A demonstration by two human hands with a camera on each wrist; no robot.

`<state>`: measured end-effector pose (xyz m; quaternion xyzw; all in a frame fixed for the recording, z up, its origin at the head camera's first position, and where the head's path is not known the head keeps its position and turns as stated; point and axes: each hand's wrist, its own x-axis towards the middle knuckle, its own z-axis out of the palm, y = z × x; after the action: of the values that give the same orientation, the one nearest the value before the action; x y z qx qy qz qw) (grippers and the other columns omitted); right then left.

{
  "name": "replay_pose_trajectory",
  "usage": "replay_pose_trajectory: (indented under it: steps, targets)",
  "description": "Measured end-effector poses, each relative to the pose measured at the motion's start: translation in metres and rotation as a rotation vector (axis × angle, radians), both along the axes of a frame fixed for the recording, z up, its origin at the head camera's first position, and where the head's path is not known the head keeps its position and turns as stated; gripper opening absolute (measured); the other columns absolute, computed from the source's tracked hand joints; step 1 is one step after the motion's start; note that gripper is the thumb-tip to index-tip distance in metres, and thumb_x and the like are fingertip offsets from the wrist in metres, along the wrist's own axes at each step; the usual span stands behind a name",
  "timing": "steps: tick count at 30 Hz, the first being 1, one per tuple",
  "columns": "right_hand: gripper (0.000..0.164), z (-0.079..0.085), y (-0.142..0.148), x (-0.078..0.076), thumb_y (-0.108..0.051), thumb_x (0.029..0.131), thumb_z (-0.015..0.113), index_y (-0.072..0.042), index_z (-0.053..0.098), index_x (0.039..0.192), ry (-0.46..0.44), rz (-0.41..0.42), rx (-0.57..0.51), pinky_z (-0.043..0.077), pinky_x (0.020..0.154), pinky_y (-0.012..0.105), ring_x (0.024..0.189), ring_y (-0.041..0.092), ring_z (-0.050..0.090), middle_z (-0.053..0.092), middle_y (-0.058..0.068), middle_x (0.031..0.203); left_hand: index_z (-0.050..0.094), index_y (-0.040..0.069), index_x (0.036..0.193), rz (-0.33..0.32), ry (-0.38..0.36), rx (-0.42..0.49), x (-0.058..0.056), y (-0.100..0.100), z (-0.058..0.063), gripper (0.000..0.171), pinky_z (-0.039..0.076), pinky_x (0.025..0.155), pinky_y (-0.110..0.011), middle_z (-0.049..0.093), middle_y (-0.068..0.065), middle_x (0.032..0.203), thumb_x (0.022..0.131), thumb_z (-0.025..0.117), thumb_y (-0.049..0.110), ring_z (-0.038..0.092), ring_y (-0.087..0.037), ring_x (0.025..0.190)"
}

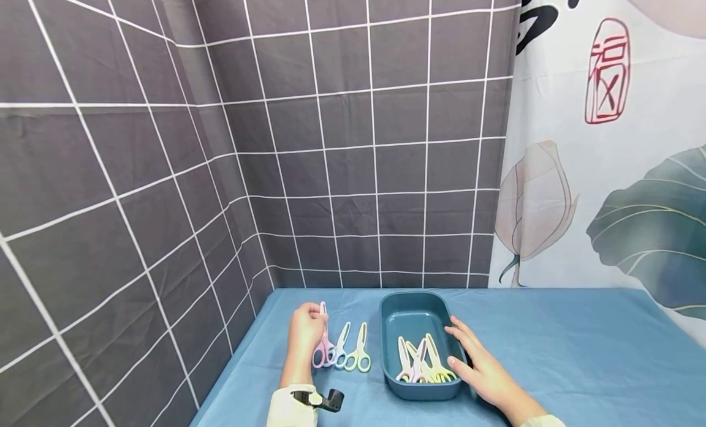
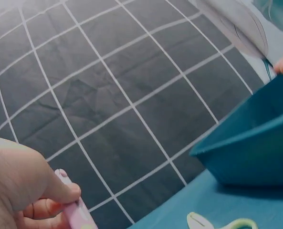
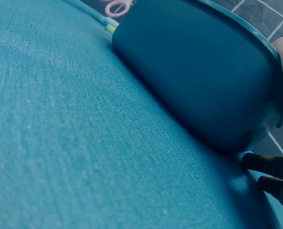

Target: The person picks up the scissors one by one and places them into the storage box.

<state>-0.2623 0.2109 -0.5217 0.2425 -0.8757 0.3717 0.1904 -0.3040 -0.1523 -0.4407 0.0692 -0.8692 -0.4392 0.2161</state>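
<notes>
My left hand (image 1: 307, 330) pinches a pair of pink scissors (image 1: 323, 341) near the blade end, with the handle loops hanging lower. In the left wrist view, thumb and fingers close round the pink blade part (image 2: 78, 213). To the right lie blue-and-white scissors (image 1: 342, 347) and yellow-green scissors (image 1: 360, 352) on the cloth. My right hand (image 1: 485, 369) rests against the right side of a blue bin (image 1: 390, 378), thumb over the rim and fingers loosely extended. Inside the bin's near end lie several scissors (image 1: 421, 359) in white, pink and yellow, blades pointing away.
A blue cloth (image 1: 551, 341) covers the table. Grey gridded fabric (image 1: 353, 170) hangs behind and along the left side, and a white printed curtain (image 1: 551, 108) hangs at the right. A black strap mount (image 1: 331, 400) sits on the left wrist.
</notes>
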Motion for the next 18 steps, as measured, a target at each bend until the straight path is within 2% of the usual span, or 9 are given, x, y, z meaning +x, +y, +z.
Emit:
replay_pose_trajectory:
  steps: [5, 8, 15, 18]
  targets:
    - [0.054, -0.003, 0.0, 0.0, -0.024, 0.089, 0.058, -0.026, 0.036, 0.138, 0.008, -0.005, 0.014, 0.036, 0.091, 0.045, 0.131, 0.027, 0.029, 0.023, 0.004, 0.149, 0.061, -0.001, 0.086, -0.106, 0.062, 0.199, 0.0, 0.007, 0.003, 0.011, 0.049, 0.053, -0.029, 0.057, -0.006, 0.069, 0.076, 0.065, 0.0, 0.055, -0.015, 0.057]
    - [0.054, -0.004, 0.0, -0.001, -0.024, 0.089, 0.058, -0.027, 0.036, 0.138, 0.0, -0.006, 0.014, 0.036, 0.091, 0.044, 0.131, 0.026, 0.028, 0.023, 0.004, 0.149, 0.059, -0.004, 0.087, -0.168, 0.068, 0.299, 0.0, 0.012, 0.006, 0.011, 0.051, 0.051, -0.03, 0.056, -0.009, 0.071, 0.077, 0.063, -0.003, 0.056, -0.017, 0.056]
    - [0.053, -0.001, -0.001, 0.0, -0.024, 0.09, 0.057, -0.026, 0.036, 0.138, -0.025, 0.008, -0.002, 0.035, 0.09, 0.052, 0.131, 0.028, 0.028, 0.022, 0.005, 0.149, 0.058, -0.006, 0.092, -0.241, 0.056, 0.386, 0.0, 0.022, 0.009, 0.014, 0.052, 0.054, -0.031, 0.056, -0.011, 0.074, 0.079, 0.061, -0.004, 0.058, -0.017, 0.057]
    - [0.053, 0.001, -0.001, -0.001, -0.022, 0.09, 0.057, -0.024, 0.036, 0.138, -0.003, 0.022, -0.004, 0.035, 0.089, 0.054, 0.131, 0.03, 0.028, 0.022, 0.007, 0.149, 0.058, -0.006, 0.093, -0.264, 0.085, 0.394, -0.002, 0.028, 0.011, 0.014, 0.052, 0.054, -0.03, 0.056, -0.011, 0.075, 0.08, 0.061, -0.004, 0.058, -0.016, 0.059]
